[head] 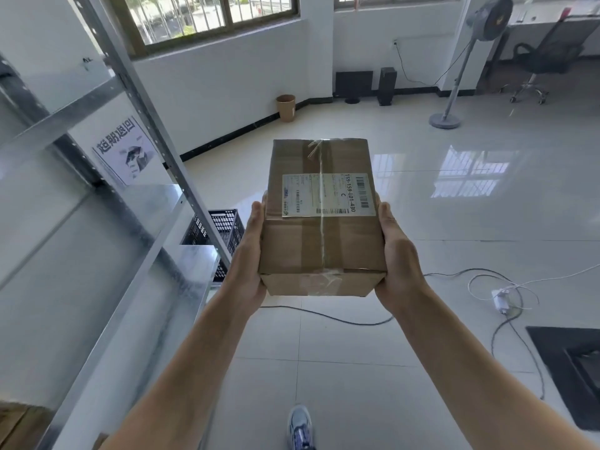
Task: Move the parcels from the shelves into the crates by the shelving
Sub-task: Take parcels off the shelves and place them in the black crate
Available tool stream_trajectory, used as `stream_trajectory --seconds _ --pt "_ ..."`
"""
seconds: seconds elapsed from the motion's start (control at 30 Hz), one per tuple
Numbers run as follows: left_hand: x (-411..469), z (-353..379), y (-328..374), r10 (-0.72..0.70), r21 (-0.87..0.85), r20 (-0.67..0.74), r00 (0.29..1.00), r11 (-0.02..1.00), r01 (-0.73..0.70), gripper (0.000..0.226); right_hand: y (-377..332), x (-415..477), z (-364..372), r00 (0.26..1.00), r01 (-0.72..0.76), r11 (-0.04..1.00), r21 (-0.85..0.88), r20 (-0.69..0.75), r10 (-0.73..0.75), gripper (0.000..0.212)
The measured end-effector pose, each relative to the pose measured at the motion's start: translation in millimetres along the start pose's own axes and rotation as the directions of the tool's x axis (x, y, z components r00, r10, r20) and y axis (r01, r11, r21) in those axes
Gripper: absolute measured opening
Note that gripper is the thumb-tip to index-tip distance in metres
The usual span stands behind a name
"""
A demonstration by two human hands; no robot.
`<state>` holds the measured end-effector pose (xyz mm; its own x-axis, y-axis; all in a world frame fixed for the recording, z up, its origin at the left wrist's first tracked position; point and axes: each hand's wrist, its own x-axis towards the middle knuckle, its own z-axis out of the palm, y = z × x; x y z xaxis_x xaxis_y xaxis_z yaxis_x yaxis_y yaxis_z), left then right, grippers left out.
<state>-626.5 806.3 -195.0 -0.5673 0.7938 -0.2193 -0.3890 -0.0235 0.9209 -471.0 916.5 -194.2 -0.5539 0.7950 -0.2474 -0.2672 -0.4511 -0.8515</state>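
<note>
Head view | left hand (pixel 251 254) and right hand (pixel 394 258): fingers clamp parcel (pixel 321 219) by opposite sides, I judge for a level carry | crate (pixel 220 228) down-left of fingers.

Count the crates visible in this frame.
1 sure: the black crate on the floor beyond the shelving. The dark shape at the lower right edge may be a second, cut off.

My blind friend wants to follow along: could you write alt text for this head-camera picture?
A person holds a taped cardboard parcel with a barcode label out in front, the left grip and right grip clasping its sides. To the left stands metal shelving, with a black crate by its far end.
</note>
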Motion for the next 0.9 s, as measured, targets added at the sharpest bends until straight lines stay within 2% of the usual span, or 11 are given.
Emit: stream_trajectory --seconds 0.43,0.9 --pt "173 -43 55 -0.031 -0.029 0.015 0.999 0.999 0.031 0.044 -8 167 75 0.999 -0.009 0.999 -0.043 -0.039 0.007 0.046" --pt "305 -58 97 -0.008 -0.012 0.01 1.0 1.0 0.008 0.051 -23 305 117 1.0 -0.012 0.999 -0.041 -0.012 0.012 0.047"
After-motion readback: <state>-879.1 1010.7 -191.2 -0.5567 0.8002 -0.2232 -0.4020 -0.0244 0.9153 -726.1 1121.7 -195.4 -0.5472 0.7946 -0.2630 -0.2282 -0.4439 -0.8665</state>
